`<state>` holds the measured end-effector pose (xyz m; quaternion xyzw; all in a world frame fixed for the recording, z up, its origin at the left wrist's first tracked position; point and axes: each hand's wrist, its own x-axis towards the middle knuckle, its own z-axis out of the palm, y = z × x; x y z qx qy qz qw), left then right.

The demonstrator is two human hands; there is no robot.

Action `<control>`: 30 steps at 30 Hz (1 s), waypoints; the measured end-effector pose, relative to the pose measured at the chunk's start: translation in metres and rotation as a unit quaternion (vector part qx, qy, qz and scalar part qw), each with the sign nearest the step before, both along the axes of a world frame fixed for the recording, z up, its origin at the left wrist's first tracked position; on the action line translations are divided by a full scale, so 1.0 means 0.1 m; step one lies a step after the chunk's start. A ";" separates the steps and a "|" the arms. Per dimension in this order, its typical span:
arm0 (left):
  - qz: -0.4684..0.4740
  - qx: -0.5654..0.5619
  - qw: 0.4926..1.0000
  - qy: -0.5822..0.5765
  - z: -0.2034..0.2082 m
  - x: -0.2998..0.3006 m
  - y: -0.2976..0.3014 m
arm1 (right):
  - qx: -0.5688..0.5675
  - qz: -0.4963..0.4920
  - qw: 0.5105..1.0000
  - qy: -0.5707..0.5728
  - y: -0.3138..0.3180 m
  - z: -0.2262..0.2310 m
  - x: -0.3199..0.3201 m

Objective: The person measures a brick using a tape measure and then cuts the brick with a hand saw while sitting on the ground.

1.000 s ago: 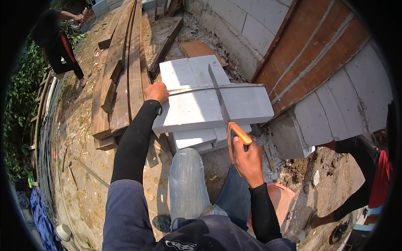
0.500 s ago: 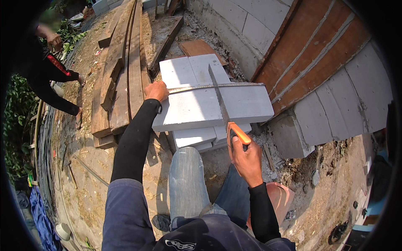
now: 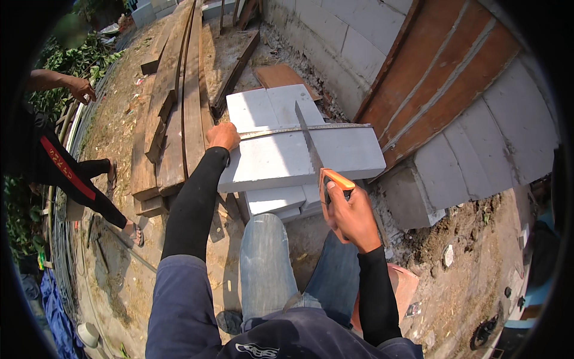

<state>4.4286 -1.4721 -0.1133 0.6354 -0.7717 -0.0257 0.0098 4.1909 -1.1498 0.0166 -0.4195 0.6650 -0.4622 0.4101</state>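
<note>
My right hand (image 3: 353, 218) is wrapped around the orange handle of a handsaw (image 3: 307, 136). Its toothed blade runs away from me across a white lightweight concrete block (image 3: 269, 160), over a long thin ruler (image 3: 335, 126) that spans the block from left to right. At the ruler's left end, my left hand (image 3: 223, 136) is closed on it and rests by the block's left edge. The fingertips are hidden. More white blocks (image 3: 278, 197) lie beneath, and another pair (image 3: 251, 107) shows behind the ruler.
Long timber beams (image 3: 170, 125) are stacked left of the blocks. A brown wooden panel (image 3: 433, 72) leans on the block wall (image 3: 335, 33) at right. Another person (image 3: 66, 173) walks at far left. A reddish container (image 3: 400, 287) stands by my right leg.
My right hand and the handsaw have moved slightly down and toward me. My left hand stays at the ruler's end. The other person has stepped nearer.
</note>
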 end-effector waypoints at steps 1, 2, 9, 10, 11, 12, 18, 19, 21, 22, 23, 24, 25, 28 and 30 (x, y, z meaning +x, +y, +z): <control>0.003 0.001 1.000 0.000 -0.01 0.03 -0.01 | 0.006 0.003 1.000 0.007 -0.01 0.02 0.01; -0.004 -0.003 1.000 0.013 -0.01 0.05 0.00 | 0.013 0.005 1.000 0.014 -0.02 0.02 0.01; -0.103 -0.028 0.989 0.099 -0.06 0.10 0.50 | 0.012 0.011 0.999 0.031 -0.07 0.09 -0.04; -0.111 -0.040 0.988 0.099 -0.08 0.10 0.62 | 0.012 0.009 0.999 0.032 -0.06 0.09 -0.03; -0.121 -0.052 0.986 0.101 -0.05 0.05 0.78 | 0.013 0.005 0.999 0.035 -0.04 0.11 -0.05; -0.126 -0.047 0.984 0.117 -0.03 0.03 0.95 | 0.011 0.002 0.999 0.039 -0.03 0.12 -0.06; -0.127 -0.030 0.979 0.154 0.12 0.22 2.17 | 0.025 -0.007 0.999 0.018 0.02 0.01 -0.09; -0.141 -0.030 0.975 0.168 0.00 0.27 2.34 | 0.019 -0.009 1.000 0.021 0.04 -0.02 -0.11; -0.147 0.016 0.974 0.172 -0.01 0.33 2.66 | 0.006 -0.011 1.000 0.022 0.07 -0.06 -0.13; -0.148 0.022 0.974 0.170 -0.03 0.36 2.85 | 0.011 -0.024 0.999 0.024 0.12 -0.11 -0.13; -0.148 0.021 0.974 0.169 -0.03 0.40 2.98 | 0.010 -0.034 0.999 0.027 0.16 -0.16 -0.11; -0.137 0.037 0.975 0.173 -0.02 0.43 3.09 | 0.014 -0.043 0.999 0.029 0.18 -0.19 -0.09; -0.124 0.053 0.975 0.178 -0.01 0.46 3.18 | 0.013 -0.033 0.999 0.030 0.14 -0.19 -0.11; -0.079 0.086 0.971 0.210 -0.07 0.61 3.38 | -0.006 -0.004 0.999 0.032 0.08 -0.20 0.07; -0.033 0.095 0.969 0.228 0.05 0.74 3.41 | -0.032 -0.035 0.998 0.042 0.21 -0.54 0.15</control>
